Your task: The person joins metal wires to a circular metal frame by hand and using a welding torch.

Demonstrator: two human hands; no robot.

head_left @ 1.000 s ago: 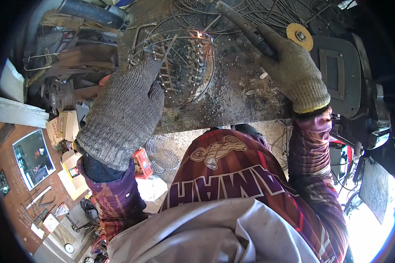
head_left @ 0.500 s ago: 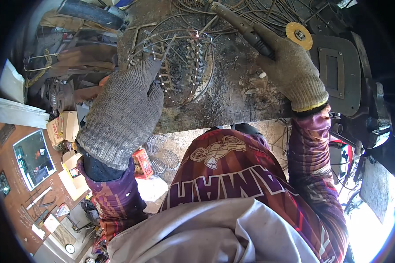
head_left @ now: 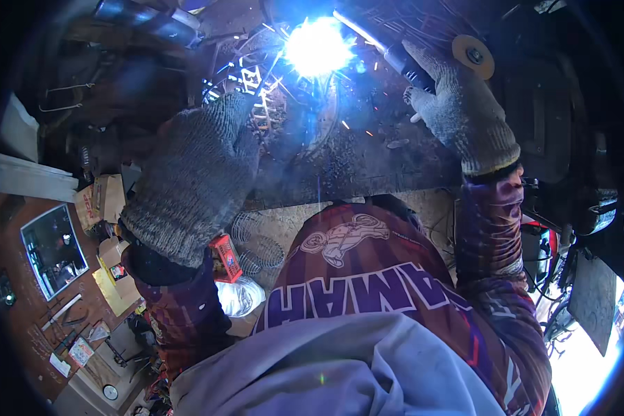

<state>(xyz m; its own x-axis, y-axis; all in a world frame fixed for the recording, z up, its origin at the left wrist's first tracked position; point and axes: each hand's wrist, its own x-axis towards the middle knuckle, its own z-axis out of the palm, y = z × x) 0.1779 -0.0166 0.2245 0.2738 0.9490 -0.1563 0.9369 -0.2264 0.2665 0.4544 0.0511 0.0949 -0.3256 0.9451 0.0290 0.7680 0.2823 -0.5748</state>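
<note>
A welding torch sits in my gloved right hand, its neck pointing up and left towards a blinding blue-white arc. Sparks fly from the arc, and its glare hides the torch's tip and the metal there. My gloved left hand is closed at the left side of a wire framework on the dark workbench. A thin metal rod runs up from its fingers towards the glare. Part of a curved wire shows below the arc.
An orange grinding disc lies beside my right hand, near a dark welding mask. At lower left are a brown board with tools and a red box. Wire coils lie below the bench edge.
A bright arc with sparks has appeared over the wire framework, and the surroundings look darker. My right fingers have shifted slightly on the torch. The left hand stays nearly in place.
</note>
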